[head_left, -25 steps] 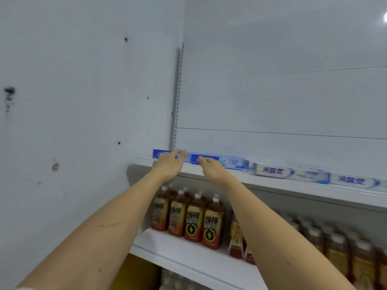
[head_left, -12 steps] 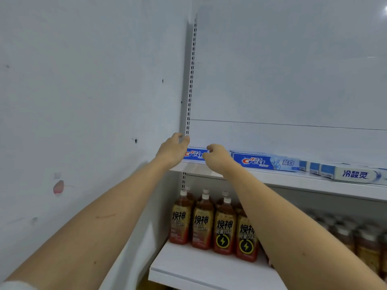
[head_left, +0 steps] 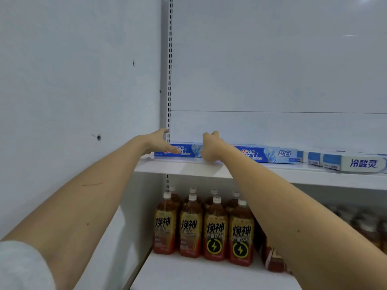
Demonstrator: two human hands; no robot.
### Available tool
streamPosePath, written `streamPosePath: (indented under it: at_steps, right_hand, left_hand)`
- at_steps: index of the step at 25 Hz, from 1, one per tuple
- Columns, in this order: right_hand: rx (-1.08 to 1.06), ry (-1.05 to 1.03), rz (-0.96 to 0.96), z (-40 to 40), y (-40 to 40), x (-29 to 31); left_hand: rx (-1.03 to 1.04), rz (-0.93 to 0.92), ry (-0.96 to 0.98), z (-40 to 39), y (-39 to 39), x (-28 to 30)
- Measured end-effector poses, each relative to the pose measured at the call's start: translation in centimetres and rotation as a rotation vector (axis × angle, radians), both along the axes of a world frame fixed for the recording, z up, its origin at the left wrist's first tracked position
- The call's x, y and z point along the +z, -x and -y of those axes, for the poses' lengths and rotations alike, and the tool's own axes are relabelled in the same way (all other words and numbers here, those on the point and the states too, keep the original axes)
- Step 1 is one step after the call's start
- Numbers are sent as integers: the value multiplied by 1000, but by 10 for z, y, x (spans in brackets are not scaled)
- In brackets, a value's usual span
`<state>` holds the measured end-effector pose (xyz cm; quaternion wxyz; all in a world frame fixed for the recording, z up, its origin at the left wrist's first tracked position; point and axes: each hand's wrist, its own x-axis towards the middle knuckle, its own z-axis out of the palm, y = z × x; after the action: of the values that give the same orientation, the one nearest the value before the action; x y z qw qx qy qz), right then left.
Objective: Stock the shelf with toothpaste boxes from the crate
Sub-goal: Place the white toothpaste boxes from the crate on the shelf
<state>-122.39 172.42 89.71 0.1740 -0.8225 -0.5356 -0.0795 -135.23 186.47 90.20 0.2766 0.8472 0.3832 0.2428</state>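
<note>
From the head camera, both bare arms reach up to the upper shelf [head_left: 184, 167] at its left end, next to the slotted upright [head_left: 170, 59] in the corner. The left hand [head_left: 158, 141] sits over the leftmost blue toothpaste box [head_left: 189, 150], thumb lying across its front face and the fingers [head_left: 162, 131] bent over the top edge; whether they actually clamp the box cannot be told. The right hand [head_left: 210, 147] is at the right end of that same box, fingers curled in toward it, the contact hidden behind the knuckles. A second blue toothpaste box [head_left: 270, 155] lies flat just right of it, and white toothpaste boxes [head_left: 356, 163] follow farther right. On the lower shelf [head_left: 188, 273] stand brown drink bottles [head_left: 213, 229] in rows.
</note>
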Motion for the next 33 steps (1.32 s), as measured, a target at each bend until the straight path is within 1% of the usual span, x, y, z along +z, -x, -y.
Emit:
streamPosePath:
  at_steps: [4,6,8,12,18,22,26,33]
  right_hand:
    - [-23,123,156,-14,-13,6]
    - [-29,184,241,-22,-16,5]
    - [-22,198,303,-31,-20,4]
    - [11,165,322,-49,-34,8]
    - [-7,364,381,-72,-52,24]
    - [-45,445,400,-86,-60,29]
    - [-80,460,332,-101,-67,32]
    - [-99,357,300,-117,-90,20]
  left_hand:
    - [13,-200,-2,-24,-12,13]
    - [1,-239,63,-35,-15,17]
    - [-24,-280,128,-45,-19,23]
    - [-34,-381,192,-56,-33,35]
    - [-19,-535,224,-82,-53,45]
    - [-46,-561,247,-97,-67,48]
    - [-64,-576,230,-112,-79,48]
    - [-124,-440,253,-147,-89,33]
